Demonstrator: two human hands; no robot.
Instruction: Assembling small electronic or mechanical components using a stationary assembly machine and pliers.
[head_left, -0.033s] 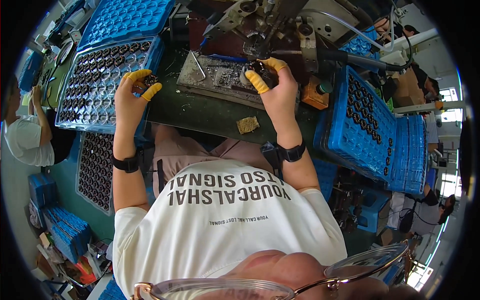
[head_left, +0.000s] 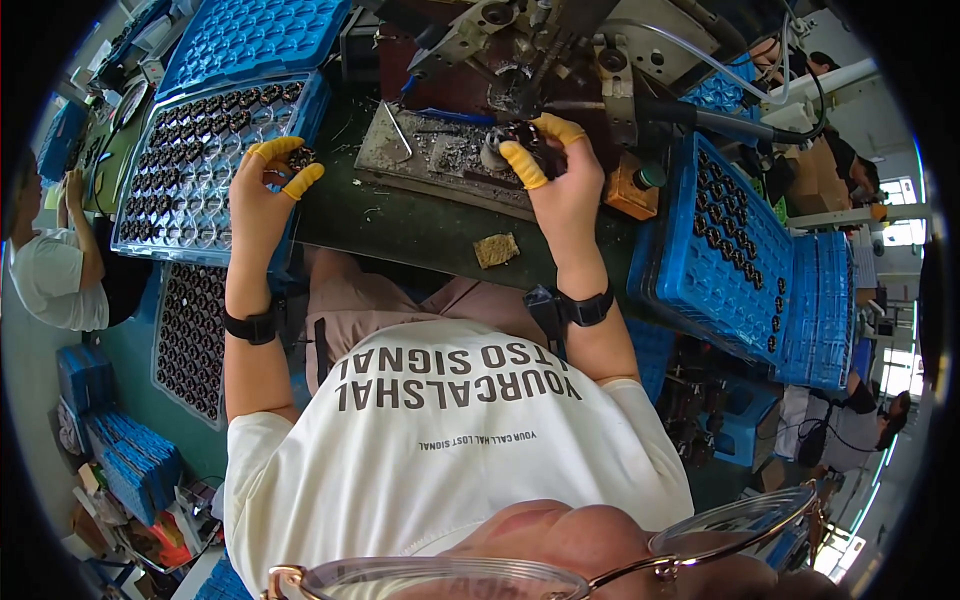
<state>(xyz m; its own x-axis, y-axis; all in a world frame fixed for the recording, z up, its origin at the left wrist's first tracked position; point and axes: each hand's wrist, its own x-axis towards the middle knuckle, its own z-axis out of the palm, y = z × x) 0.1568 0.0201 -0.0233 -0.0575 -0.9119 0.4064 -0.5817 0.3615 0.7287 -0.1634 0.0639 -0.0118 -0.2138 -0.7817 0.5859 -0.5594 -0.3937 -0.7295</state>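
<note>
Yellow finger covers sit on the thumbs and forefingers of both my hands. My left hand (head_left: 268, 185) is closed, pinching a small dark ring-shaped part (head_left: 301, 158) above the table beside the left tray. At the machine, my right hand (head_left: 565, 180) has thumb and finger around a dark round part (head_left: 519, 134) at a metal fixture (head_left: 492, 155). Whether that part is seated on the fixture or lifted from it I cannot tell. Below it lies a metal base block (head_left: 385, 155), strewn with metal shavings and carrying a hex key (head_left: 397, 132).
To the left, a blue tray (head_left: 318, 105) holds rows of dark parts. Another blue tray (head_left: 665, 250) with similar parts stands right. Near the table edge lies a tan pad (head_left: 496, 250); an orange-brown box (head_left: 632, 188) stands by my right hand. A hose (head_left: 700, 118) runs from the machine.
My right hand has shifted slightly to the right, with the dark round part still between its fingers. My left hand has barely moved.
</note>
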